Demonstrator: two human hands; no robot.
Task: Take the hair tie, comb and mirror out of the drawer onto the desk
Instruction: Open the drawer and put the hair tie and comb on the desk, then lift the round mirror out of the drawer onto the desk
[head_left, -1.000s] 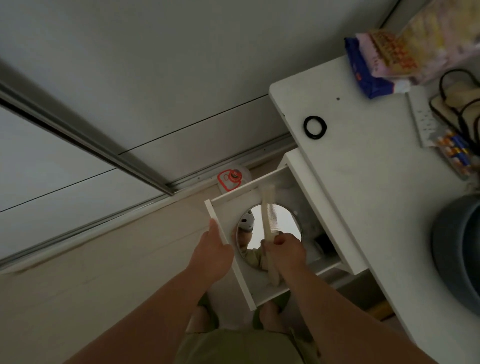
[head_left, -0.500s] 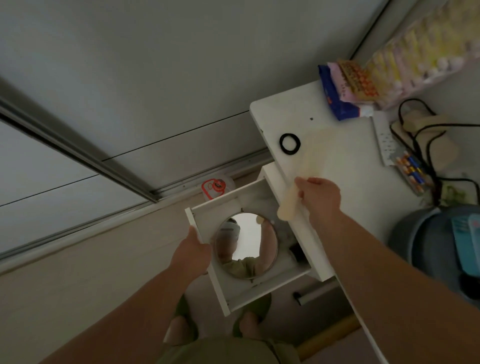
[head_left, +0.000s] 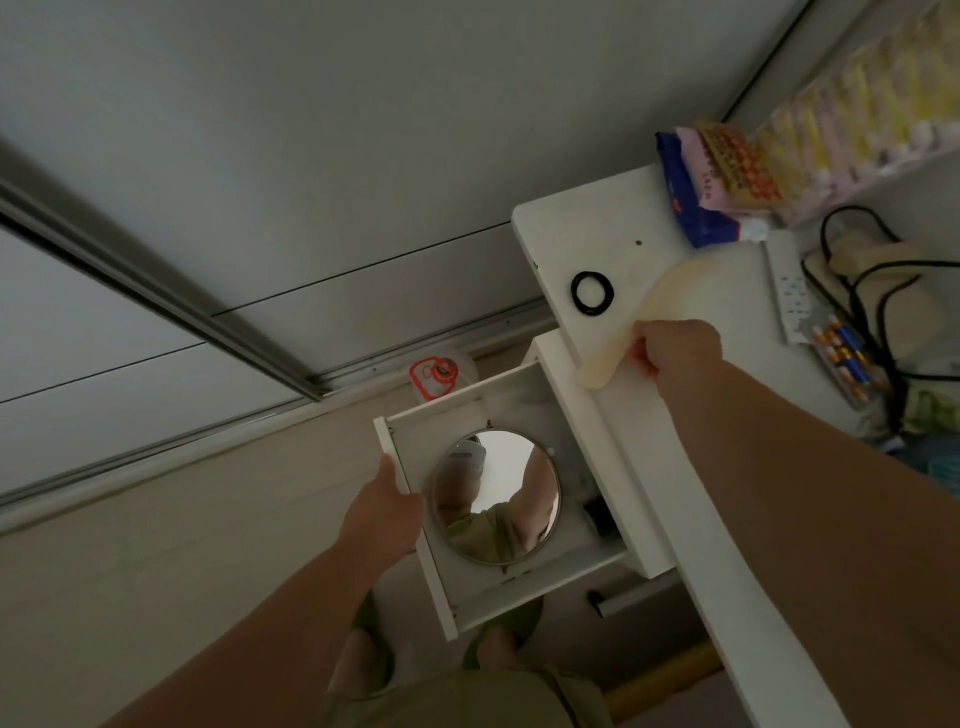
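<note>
Right hand (head_left: 675, 351) over desk (head_left: 649, 415), fingers (head_left: 641, 358) pinching comb (head_left: 654, 306)

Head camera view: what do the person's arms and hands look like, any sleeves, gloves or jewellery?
Both forearms are bare right to the frame edge, no sleeves in view. The left hand and right hand wear no gloves, and no watch, ring or bracelet shows. The fingers are uncovered.

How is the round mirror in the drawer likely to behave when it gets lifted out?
The mirror looks rigid and probably fragile, given its glassy reflecting face. It lies flat on the drawer floor, so getting fingertips under its thin rim may be awkward. The smooth face is probably slippery; an edge grip seems safer.
</note>
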